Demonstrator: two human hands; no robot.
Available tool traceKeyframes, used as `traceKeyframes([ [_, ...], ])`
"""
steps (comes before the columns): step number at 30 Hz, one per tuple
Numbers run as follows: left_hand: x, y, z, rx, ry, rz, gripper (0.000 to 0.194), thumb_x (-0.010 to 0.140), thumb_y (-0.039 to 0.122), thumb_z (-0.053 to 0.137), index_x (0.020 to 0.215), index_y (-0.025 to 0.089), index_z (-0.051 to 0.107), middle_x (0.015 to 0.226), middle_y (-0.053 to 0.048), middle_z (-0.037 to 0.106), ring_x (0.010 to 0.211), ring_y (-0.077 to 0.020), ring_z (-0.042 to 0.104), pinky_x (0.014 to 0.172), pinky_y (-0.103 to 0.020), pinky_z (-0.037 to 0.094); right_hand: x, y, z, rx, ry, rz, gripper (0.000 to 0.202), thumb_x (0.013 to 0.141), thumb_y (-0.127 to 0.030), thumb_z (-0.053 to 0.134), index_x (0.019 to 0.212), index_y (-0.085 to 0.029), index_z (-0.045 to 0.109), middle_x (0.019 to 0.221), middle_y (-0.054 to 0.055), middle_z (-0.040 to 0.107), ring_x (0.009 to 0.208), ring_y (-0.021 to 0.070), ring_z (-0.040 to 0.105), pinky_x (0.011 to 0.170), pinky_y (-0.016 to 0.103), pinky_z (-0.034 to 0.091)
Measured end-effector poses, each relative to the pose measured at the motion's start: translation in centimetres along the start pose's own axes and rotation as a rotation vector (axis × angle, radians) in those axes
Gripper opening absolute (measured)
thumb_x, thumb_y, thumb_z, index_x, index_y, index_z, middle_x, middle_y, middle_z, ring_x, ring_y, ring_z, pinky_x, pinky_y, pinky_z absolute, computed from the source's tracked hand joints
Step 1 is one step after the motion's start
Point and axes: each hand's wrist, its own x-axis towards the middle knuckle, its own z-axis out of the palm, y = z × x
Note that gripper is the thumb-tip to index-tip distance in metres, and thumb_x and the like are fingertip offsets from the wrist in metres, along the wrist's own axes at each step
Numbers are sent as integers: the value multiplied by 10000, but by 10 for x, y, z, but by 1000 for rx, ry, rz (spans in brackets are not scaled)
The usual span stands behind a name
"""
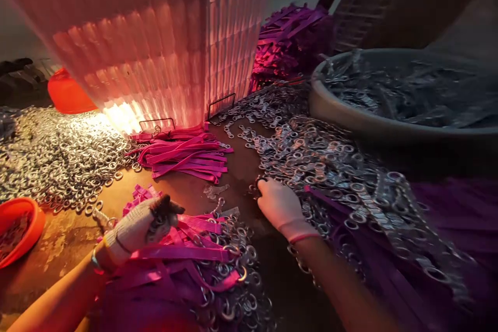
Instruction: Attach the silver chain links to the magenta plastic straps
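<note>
At eight o'clock, the left hand (143, 223), wearing a pale glove with blackened fingertips, is resting over a heap of magenta straps (194, 254) carrying metal rings; its fingers are curling inward, but I cannot tell whether they are gripping a strap. This heap is spreading toward seven o'clock. At five o'clock, the gloved right hand (278, 205) is touching the near edge of a pile of metal ring fittings (299, 150); its fingers are bending down, and I cannot tell whether they are pinching anything. That pile is stretching toward four o'clock, lying partly over purple straps (324, 202).

Just inside nine o'clock, a bundle of pink straps (187, 153) is lying on the table (73, 231) before a lit corrugated plastic panel (128, 36). Loose silvery rings (50, 161) are covering nine o'clock. An orange bowl (39, 223) is sitting at eight, while a wide tub (350, 116) is standing at three, holding clear plastic pieces.
</note>
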Motion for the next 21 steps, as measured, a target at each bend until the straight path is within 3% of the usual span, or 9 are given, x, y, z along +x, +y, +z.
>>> traceKeyframes([
  [2, 1, 1, 8, -243, -137, -147, 576, 821, 604, 605, 972, 54, 690, 737, -97, 674, 459, -73, 525, 404, -171, 372, 2, 1, 11, -15, -6, 13, 274, 822, -46, 445, 990, -84, 658, 1008, 176, 683, 944, 256, 654, 693, 302, 370],
  [5, 0, 4, 11, -342, -242, -222, 518, 788, 487, 691, 1060, 47, 685, 905, -141, 703, 656, -133, 645, 575, -206, 490, 0, 0, 20, -59, 18, 2, 253, 815, -66, 458, 940, -103, 676, 960, 170, 682, 926, 280, 645, 665, 316, 364],
  [9, -4, 1, 13, -231, -235, -139, 442, 729, 227, 726, 1144, 87, 669, 952, -119, 691, 681, -109, 635, 549, -170, 437, -3, -2, 22, -36, 141, -6, 236, 794, -78, 480, 912, -105, 682, 979, 182, 672, 976, 308, 608, 690, 328, 384],
  [12, -6, -3, 18, -120, -226, -11, 448, 754, 317, 712, 1149, 117, 649, 914, -105, 681, 620, -95, 592, 453, -163, 346, -12, -11, 16, 162, 190, -41, 303, 783, -43, 458, 994, -117, 662, 930, 135, 689, 875, 238, 620, 695, 293, 398],
  [15, -7, -4, 29, 121, -123, 81, 352, 831, 442, 635, 914, 103, 681, 643, -42, 621, 446, -53, 455, 383, -167, 242, -30, -29, 6, 349, 256, -214, 391, 767, -31, 459, 1071, -186, 650, 914, 71, 695, 823, 204, 612, 697, 277, 412],
  [17, -5, -4, 36, 237, -87, 91, 423, 870, 492, 567, 751, 98, 666, 484, 1, 509, 367, -42, 352, 357, -183, 199, -45, -44, -1, 409, 313, -364, 438, 737, -21, 489, 1104, -202, 645, 951, 63, 688, 848, 200, 602, 730, 281, 426],
  [21, 0, -6, 45, 199, -139, 28, 324, 826, 421, 563, 689, 133, 617, 443, 21, 463, 323, -53, 305, 336, -201, 182, -67, -70, -12, 351, 440, -656, 351, 707, -32, 592, 1018, -170, 679, 1065, 102, 661, 922, 218, 569, 777, 317, 425],
])
